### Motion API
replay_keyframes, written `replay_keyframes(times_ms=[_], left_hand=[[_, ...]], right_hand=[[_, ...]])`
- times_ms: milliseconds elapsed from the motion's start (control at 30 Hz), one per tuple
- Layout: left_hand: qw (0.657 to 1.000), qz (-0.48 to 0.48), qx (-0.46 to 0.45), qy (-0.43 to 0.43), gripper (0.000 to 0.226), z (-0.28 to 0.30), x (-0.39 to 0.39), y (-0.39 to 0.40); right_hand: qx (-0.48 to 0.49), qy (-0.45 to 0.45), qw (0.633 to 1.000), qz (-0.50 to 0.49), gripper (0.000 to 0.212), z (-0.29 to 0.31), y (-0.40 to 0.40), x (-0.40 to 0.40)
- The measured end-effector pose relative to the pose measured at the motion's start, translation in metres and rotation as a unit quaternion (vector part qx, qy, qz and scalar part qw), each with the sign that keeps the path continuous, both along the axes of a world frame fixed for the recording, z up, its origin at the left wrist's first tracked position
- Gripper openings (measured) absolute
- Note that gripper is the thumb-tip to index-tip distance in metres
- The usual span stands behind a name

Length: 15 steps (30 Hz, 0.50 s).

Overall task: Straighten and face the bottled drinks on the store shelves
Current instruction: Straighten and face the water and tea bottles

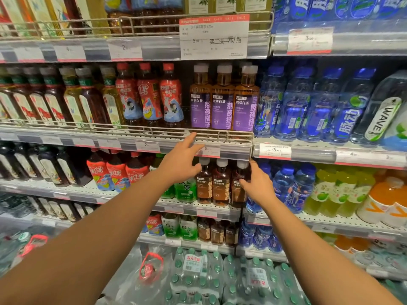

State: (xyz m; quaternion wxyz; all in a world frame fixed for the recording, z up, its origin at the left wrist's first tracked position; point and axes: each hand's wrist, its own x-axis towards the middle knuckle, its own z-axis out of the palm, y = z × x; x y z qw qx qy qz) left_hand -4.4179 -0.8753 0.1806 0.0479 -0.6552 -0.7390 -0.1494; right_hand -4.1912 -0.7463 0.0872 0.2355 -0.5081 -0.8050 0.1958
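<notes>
**Hands close in on brown tea bottles**

Centre frame, the left hand (180, 164) hovered with relaxed fingers beside the brown tea bottles (221, 183). The right hand (256, 183) touched the rightmost one, fingers straight. A clumsy nudge could topple neighbours, I judged.

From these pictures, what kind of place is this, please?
Most likely a supermarket drinks aisle. Tiered shelves carry rows of bottled drinks such as purple-labelled tea bottles, price tags line the shelf edges, and a sale sign hangs above.
</notes>
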Motion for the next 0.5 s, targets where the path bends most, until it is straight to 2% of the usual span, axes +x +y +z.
replay_keyframes(times_ms=[100,267,400,500], left_hand=[[0.999,-0.015,0.019,-0.034,0.060,0.000,0.003,-0.016],[0.995,-0.013,0.027,-0.097,0.048,-0.008,0.007,-0.061],[0.991,0.010,-0.026,-0.131,0.050,-0.034,0.006,-0.102],[0.985,0.027,-0.053,-0.160,0.050,-0.048,0.003,-0.136]], right_hand=[[-0.015,0.004,0.999,0.033,0.069,0.005,-0.014,0.010],[-0.093,0.026,0.987,0.129,0.052,0.007,-0.049,0.021],[-0.109,0.056,0.975,0.182,0.046,0.008,-0.081,0.014],[-0.105,0.030,0.969,0.220,0.042,0.006,-0.103,0.002]])
